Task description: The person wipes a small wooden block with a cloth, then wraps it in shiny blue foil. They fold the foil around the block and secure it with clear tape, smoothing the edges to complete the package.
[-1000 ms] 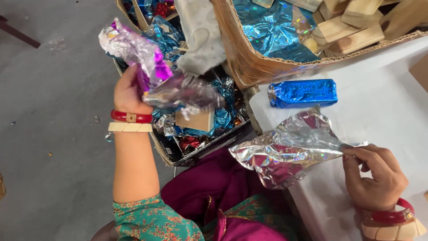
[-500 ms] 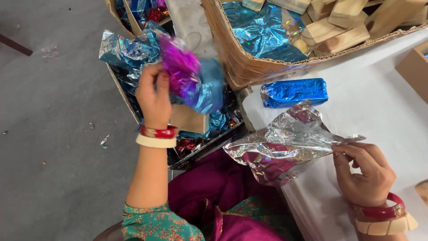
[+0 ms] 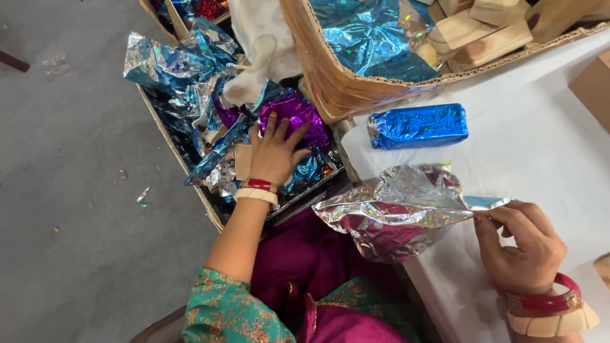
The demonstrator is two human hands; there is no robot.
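The left hand (image 3: 274, 154) had been brought down into the floor box (image 3: 190, 171) since half a second before, when it was raised above the box with purple and blue foil gripped in it. That foil had been let go: the hand was now spread, fingers splayed, palm pressed flat on the heap, its fingertips touching the purple foil (image 3: 293, 114). From this it was judged that the loose wrappers were being pushed down or searched through, and that no sheet had yet been picked out.

The right hand (image 3: 522, 248) was hardly altered from the earlier pictures. The silver foil sheet (image 3: 397, 209) was pinched at its right corner between thumb and forefinger and was held over the near edge of the white table (image 3: 546, 146), its crumpled left part hanging past the edge above the lap. A blue-wrapped block (image 3: 418, 125) lay on the table just beyond the sheet, apart from it.

What lay beneath the left palm could not be made out. The pale wooden blocks (image 3: 486, 35) in the cardboard carton (image 3: 330, 89) were cut off by the top edge. The floor box was largely buried under blue foil (image 3: 171, 63) and a white cloth (image 3: 264, 44). A tan box (image 3: 594, 86) was cropped at the right.
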